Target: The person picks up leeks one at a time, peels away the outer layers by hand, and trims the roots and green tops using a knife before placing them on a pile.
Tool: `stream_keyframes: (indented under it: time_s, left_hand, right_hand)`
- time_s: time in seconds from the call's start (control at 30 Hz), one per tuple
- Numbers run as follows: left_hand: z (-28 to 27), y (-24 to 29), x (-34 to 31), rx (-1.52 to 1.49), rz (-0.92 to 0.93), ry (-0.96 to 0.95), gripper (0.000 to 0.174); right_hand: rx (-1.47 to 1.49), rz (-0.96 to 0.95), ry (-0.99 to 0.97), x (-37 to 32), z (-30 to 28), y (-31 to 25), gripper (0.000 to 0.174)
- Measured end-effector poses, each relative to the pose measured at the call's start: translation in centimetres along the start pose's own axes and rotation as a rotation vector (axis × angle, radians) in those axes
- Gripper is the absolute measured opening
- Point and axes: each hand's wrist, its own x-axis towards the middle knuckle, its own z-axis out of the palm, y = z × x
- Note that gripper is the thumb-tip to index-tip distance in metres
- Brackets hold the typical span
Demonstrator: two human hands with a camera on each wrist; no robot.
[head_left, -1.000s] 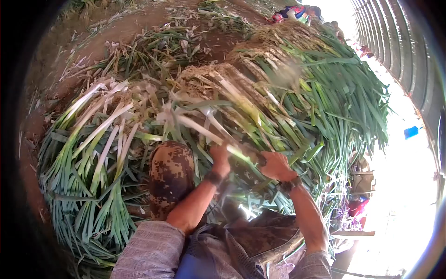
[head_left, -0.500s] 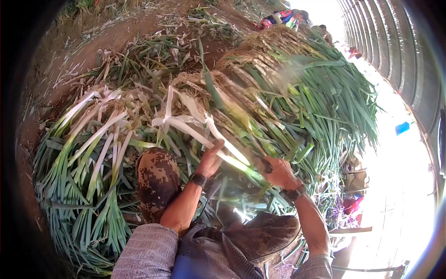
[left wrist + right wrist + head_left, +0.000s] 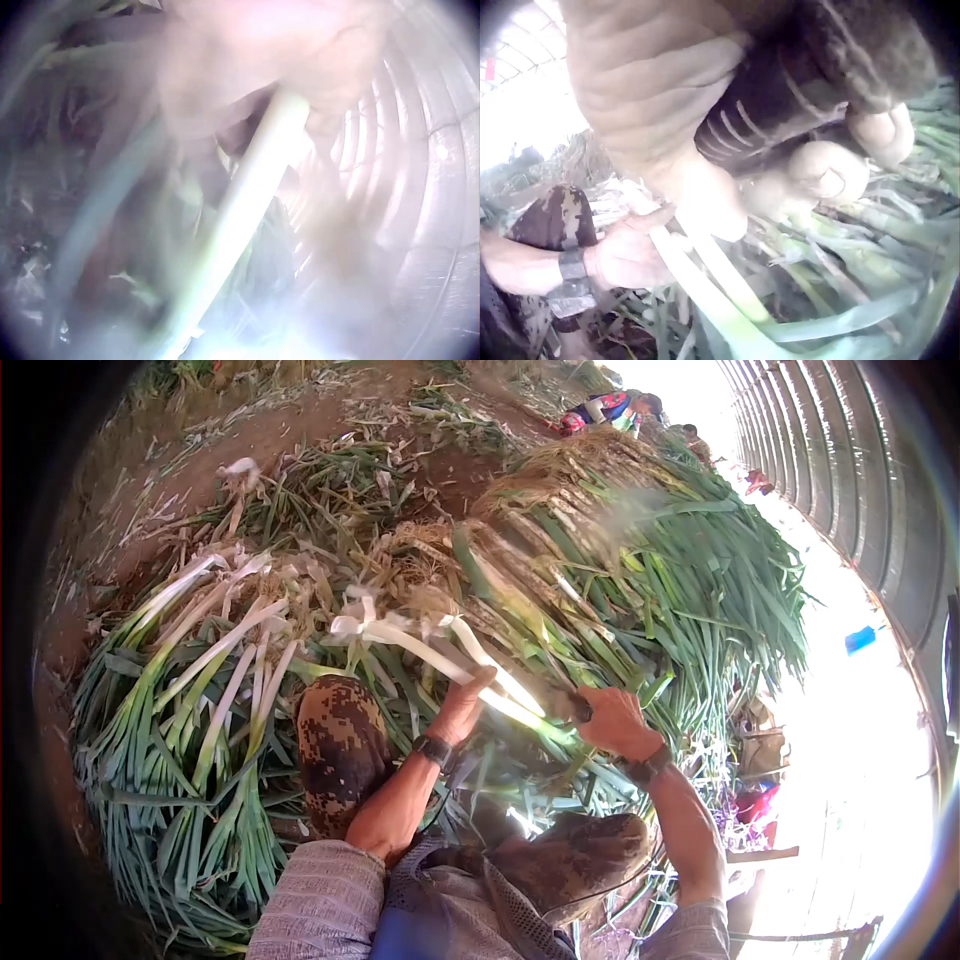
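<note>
My left hand (image 3: 462,705) grips a white-stemmed leek (image 3: 420,650), thumb along the stalk; its green part runs right, toward my other hand. A second white leek stalk (image 3: 490,660) lies close beside it. In the left wrist view, the pale stalk (image 3: 247,187) slants down from my blurred fingers. My right hand (image 3: 618,722) curls round a dark ridged handle (image 3: 757,112), just right of the leek's green part. What the handle belongs to is hidden. Two stalks (image 3: 705,277) pass below that hand in the right wrist view.
Stripped leeks (image 3: 215,690) lie in a pile left of my camouflage-covered knee (image 3: 342,750). A large heap of rooted leeks (image 3: 690,570) spreads to the right. Leaf scraps (image 3: 330,490) cover the soil behind. Another person (image 3: 610,410) is at the far end, near the ribbed wall (image 3: 850,460).
The green strip standing upright behind the stalks has dropped lower. A pale scrap now shows at the upper left. My right hand has shifted slightly right; the left still holds the leek.
</note>
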Motion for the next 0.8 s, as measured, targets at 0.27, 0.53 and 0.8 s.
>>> stream_keyframes:
  time_s: [0.27, 0.53, 0.8]
  left_hand:
    - [0.0, 0.1, -0.2, 0.015, -0.026, -0.085, 0.022]
    - [0.3, 0.7, 0.2, 0.253, -0.01, 0.022, 0.03]
    - [-2.9, -0.4, -0.2, 0.241, 0.092, 0.27, 0.034]
  right_hand:
    - [-0.049, -0.041, 0.052, 0.3, -2.2, -0.8, 0.017]
    - [-0.047, -0.004, -0.243, -0.3, -4.3, -1.4, 0.024]
    - [0.161, 0.271, -0.335, -2.9, 1.0, 5.4, 0.038]
